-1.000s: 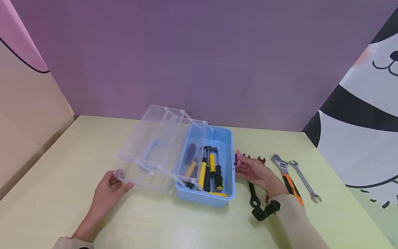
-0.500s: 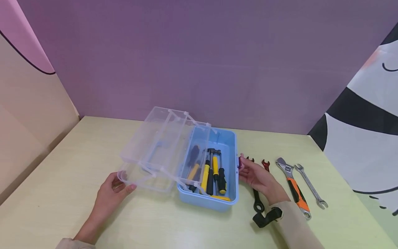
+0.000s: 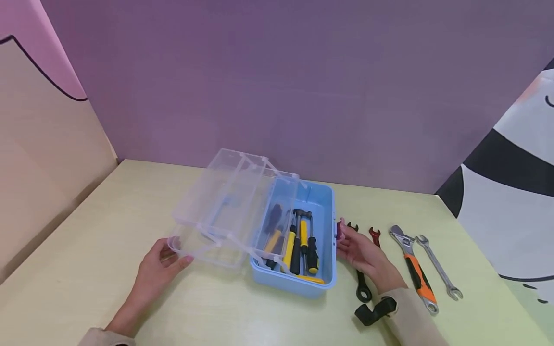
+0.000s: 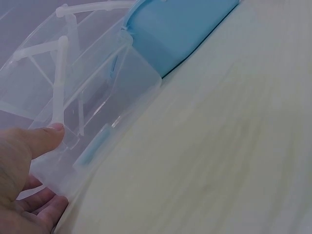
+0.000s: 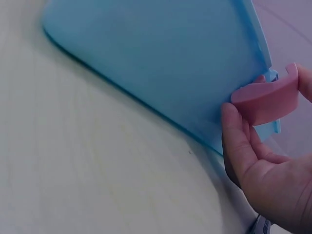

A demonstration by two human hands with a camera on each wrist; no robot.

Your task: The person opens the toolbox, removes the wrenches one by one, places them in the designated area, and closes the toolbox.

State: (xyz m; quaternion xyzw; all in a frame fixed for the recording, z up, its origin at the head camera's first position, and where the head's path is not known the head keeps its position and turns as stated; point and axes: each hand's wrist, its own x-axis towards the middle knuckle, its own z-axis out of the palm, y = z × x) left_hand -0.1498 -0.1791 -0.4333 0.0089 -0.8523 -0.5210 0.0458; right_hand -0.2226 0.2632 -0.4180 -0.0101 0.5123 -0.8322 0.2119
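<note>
A light blue toolbox (image 3: pixel 290 285) stands on the table, its clear plastic lid (image 3: pixel 190 211) with folding tray arms swung out to the left. My left hand (image 3: pixel 157 266) holds the lid's near left corner, thumb above and fingers below, as the left wrist view shows. At the box's right side, my right hand (image 3: pixel 365 254) pinches a pink latch (image 5: pixel 268 103) between thumb and fingers. Inside the box lie a hammer (image 3: pixel 304 213), a black-and-yellow screwdriver (image 3: pixel 313 259) and several other yellow-and-black handled tools, some seen only through the clear plastic.
Right of the box lie a black wrench (image 3: pixel 364 292), partly behind my right hand, a red-ended wrench (image 3: pixel 374 235), an orange-handled adjustable wrench (image 3: pixel 416 271) and a silver wrench (image 3: pixel 439 266). A purple backdrop (image 3: pixel 277 86) rises behind the table (image 3: pixel 207 312).
The head view has shifted a little, so everything sits slightly farther right and lower in it. Both hands keep their places on the lid and latch.
</note>
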